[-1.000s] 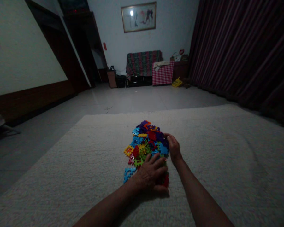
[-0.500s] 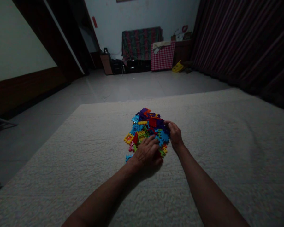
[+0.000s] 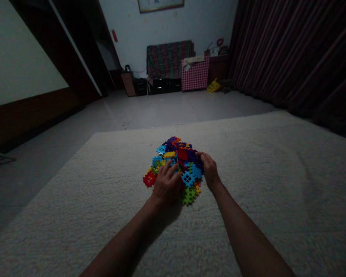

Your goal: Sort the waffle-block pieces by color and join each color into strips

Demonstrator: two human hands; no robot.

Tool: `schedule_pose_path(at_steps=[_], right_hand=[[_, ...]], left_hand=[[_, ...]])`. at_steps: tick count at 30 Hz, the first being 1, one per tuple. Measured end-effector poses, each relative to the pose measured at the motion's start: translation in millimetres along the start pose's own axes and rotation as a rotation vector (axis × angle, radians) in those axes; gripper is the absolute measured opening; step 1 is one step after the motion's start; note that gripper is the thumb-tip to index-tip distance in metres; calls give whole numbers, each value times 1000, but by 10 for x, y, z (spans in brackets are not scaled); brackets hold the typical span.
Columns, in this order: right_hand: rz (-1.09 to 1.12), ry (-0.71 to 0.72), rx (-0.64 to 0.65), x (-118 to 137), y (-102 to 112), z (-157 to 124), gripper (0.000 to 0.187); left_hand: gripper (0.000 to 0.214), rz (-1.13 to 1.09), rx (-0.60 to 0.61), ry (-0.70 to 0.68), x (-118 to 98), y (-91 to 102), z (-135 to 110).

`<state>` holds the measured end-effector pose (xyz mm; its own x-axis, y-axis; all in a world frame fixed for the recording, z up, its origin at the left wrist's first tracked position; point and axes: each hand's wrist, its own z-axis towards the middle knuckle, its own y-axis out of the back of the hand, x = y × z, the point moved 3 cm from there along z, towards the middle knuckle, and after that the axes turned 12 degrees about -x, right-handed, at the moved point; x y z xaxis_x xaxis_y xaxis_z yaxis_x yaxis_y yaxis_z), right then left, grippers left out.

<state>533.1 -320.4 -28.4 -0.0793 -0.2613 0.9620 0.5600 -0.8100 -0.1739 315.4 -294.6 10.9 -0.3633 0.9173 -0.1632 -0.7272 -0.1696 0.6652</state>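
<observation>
A heap of colourful interlocking plastic blocks lies on a pale quilted mat. My left hand rests over the near left part of the heap, its fingers apart and touching the pieces; its palm hides some of them. A red block pokes out left of that hand, and a green block lies just right of it, at the heap's near edge. My right hand sits against the heap's right side beside dark purple pieces, fingers loosely curved, the tips partly hidden.
The mat ends at a grey tiled floor. Against the far wall stands a low cabinet under draped cloths, with a yellow bag beside it. A dark striped curtain hangs on the right.
My left hand has moved left across the heap, uncovering the green block at the near edge. A red block now shows at the left. My right hand stays at the right side. The view has tilted up slightly.
</observation>
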Motion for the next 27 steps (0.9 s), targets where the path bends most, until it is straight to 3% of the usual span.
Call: schedule_pose_path(at_steps=[4, 7, 9, 16, 27], right_hand=[[56, -38, 14, -72, -2, 35, 38], [95, -70, -1, -110, 9, 55, 40], [131, -103, -3, -117, 16, 66, 39], [210, -183, -7, -78, 26, 80, 32], [176, -156, -28, -52, 2, 49, 34]], left_hand=[[36, -88, 194, -203, -349, -117, 112], [49, -95, 310, -213, -478, -250, 170], [43, -90, 330, -170, -475, -317, 191], [30, -94, 214, -84, -255, -246, 336], [17, -91, 86, 95, 430, -142, 513]])
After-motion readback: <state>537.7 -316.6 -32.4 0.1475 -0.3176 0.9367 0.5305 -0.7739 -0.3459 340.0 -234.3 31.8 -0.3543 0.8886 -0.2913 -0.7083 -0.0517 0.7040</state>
